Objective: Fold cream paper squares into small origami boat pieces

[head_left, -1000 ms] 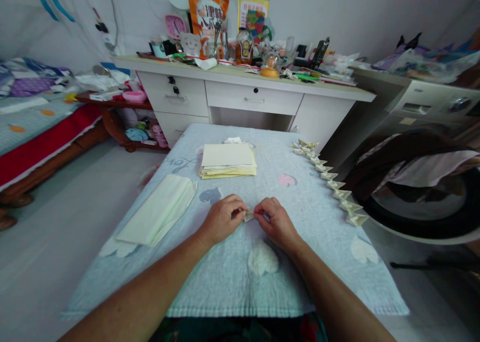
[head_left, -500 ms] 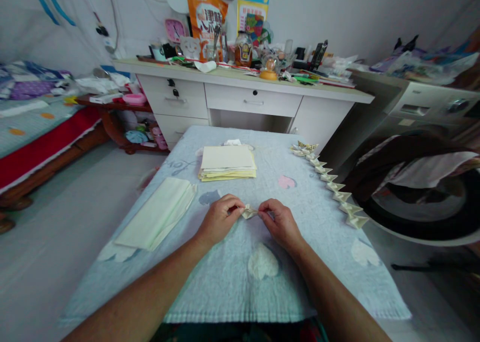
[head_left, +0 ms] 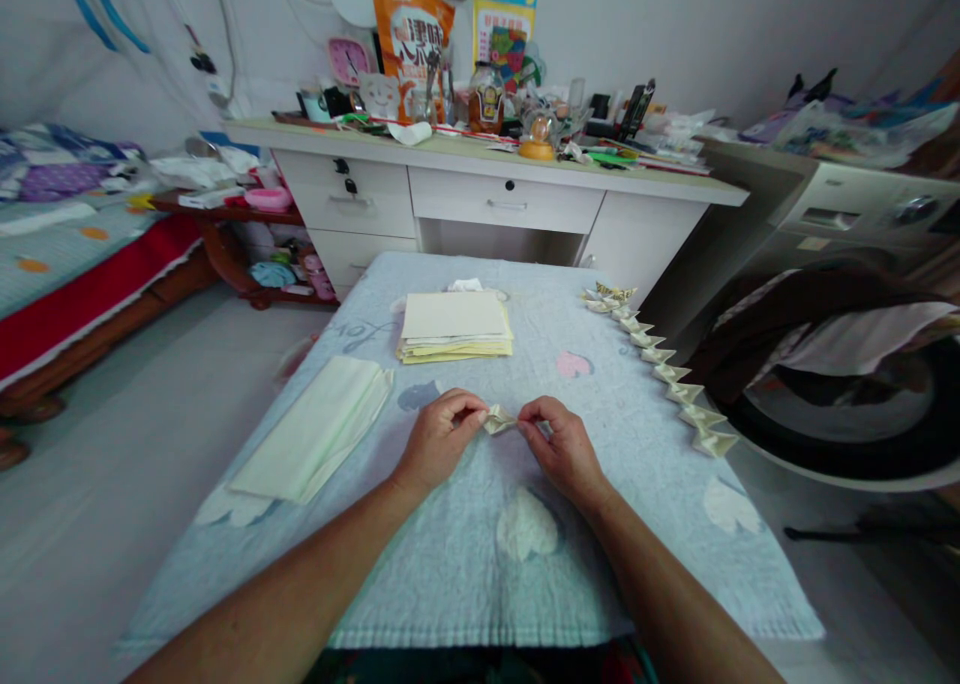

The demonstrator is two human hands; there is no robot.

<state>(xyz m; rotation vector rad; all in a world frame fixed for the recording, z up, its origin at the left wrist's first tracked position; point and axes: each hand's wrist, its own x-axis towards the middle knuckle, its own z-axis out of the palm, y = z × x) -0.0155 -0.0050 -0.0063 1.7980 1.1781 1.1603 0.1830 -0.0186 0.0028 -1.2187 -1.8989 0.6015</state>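
Note:
A small folded paper piece (head_left: 499,420), pale cream, is held between my two hands over the middle of the cloth. The fingertips of my left hand (head_left: 444,432) pinch its left end. At the opposite end, my right hand (head_left: 559,444) grips the tip between thumb and fingers. Beyond the hands lies a stack of cream and yellow paper sheets (head_left: 455,319). Some pale green folded paper (head_left: 311,429) rests to the left of my left hand. Along the right edge runs a row of folded paper pieces (head_left: 671,374), pointed and nested one after another.
A blue-grey cloth (head_left: 420,584) with heart prints covers the table. Behind it stands a white desk (head_left: 517,199) crowded with jars, a pink clock (head_left: 349,61) and an orange bag (head_left: 412,44). A washing machine (head_left: 832,214) with cloth in its opening is at the right, a bed (head_left: 90,274) at the left.
Both hands and the folded paper piece stay almost in place, with only a very slight shift. The paper stacks and the row have not moved.

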